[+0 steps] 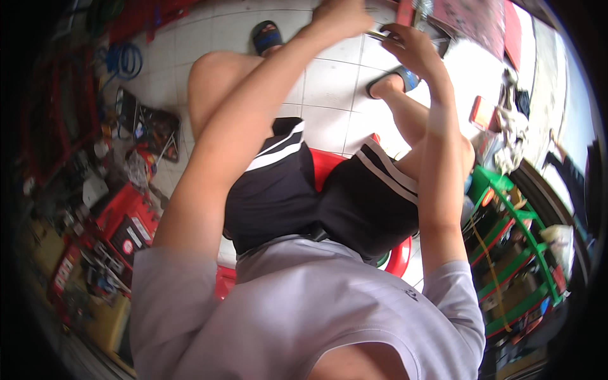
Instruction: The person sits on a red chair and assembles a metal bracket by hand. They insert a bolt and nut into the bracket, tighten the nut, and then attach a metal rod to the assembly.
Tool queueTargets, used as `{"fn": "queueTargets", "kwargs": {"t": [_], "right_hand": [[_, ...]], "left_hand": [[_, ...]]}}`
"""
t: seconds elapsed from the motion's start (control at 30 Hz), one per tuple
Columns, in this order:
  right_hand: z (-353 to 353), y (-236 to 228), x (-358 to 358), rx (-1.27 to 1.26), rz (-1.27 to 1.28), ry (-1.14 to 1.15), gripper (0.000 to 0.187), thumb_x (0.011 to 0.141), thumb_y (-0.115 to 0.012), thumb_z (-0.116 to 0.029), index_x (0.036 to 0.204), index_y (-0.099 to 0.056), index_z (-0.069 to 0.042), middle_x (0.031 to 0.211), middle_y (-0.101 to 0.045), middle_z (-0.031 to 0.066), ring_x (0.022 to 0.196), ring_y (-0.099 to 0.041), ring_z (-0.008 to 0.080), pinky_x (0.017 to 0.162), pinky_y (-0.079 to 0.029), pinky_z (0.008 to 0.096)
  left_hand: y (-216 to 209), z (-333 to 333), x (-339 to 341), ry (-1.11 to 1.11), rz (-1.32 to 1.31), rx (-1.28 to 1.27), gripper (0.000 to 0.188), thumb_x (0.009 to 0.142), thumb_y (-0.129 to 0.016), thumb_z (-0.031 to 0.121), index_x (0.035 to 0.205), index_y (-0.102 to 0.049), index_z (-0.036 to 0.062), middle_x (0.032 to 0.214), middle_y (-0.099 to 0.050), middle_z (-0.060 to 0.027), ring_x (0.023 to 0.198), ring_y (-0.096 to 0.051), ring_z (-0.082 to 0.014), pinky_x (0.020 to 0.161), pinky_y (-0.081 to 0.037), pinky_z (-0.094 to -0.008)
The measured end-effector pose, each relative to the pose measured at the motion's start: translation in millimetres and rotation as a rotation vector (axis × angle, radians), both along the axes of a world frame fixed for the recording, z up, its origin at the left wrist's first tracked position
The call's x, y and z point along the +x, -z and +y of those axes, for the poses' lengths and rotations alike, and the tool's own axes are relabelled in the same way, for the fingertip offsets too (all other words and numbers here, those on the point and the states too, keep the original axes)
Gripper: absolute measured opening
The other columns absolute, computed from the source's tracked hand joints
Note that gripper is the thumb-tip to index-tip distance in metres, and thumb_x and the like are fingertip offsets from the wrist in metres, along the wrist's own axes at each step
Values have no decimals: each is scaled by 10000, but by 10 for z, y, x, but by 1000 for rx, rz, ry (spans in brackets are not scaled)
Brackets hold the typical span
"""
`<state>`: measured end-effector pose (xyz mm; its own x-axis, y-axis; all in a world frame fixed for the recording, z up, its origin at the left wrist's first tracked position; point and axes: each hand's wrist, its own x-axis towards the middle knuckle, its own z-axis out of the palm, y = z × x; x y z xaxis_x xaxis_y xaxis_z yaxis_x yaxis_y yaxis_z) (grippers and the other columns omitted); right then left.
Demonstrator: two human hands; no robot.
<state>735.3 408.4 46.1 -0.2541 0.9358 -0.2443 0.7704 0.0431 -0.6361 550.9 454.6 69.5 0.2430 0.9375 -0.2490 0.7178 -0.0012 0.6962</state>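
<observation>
Both my arms reach out to the top edge of the head view, over the floor beyond my knees. My left hand (343,19) is closed, palm down and partly blurred; whatever its fingers hold is hidden. Just to its right, a thin metal rod-like piece (376,35) runs between the two hands. The fingers of my right hand (415,50) are bent around the right end of that piece. Behind the right hand stands a red upright part (405,12) beside a pinkish-red panel (468,25), both cut off by the frame's edge.
I sit on a red plastic stool (399,256) on a white tiled floor (323,79). Left lie a coiled blue hose (123,61), an open dark tool case (158,130) and a red machine (130,221). Right are a green rack (516,247) and a small red box (482,113).
</observation>
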Motion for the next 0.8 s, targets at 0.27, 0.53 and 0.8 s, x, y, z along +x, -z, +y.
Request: {"fn": "queueTargets", "kwargs": {"t": [0.27,0.53,0.8], "right_hand": [[58,249,116,192,-117,-240,391,835,-669,-193,1144,-578,29,1010,-660,236,955,-645,382,801,-480,417],[221,288,112,-25,-364,-179,397,839,-664,-215,1146,-582,23,1035,-650,239,970,-638,378,803,-478,424],[380,365,0,-129,-456,-146,404,842,-658,-236,1148,-585,16,1061,-641,242,984,-631,374,806,-476,431]], "left_hand": [[-74,-83,114,222,395,-14,295,774,-566,193,1018,-702,99,1051,-653,-144,975,-606,-297,778,-456,-539],[-221,283,225,292,271,-206,298,796,-590,218,1014,-659,26,950,-604,-129,870,-557,-288,786,-445,-544],[165,321,29,164,217,-312,195,676,-666,117,866,-681,74,737,-538,-41,686,-482,-205,607,-371,-385]]}}
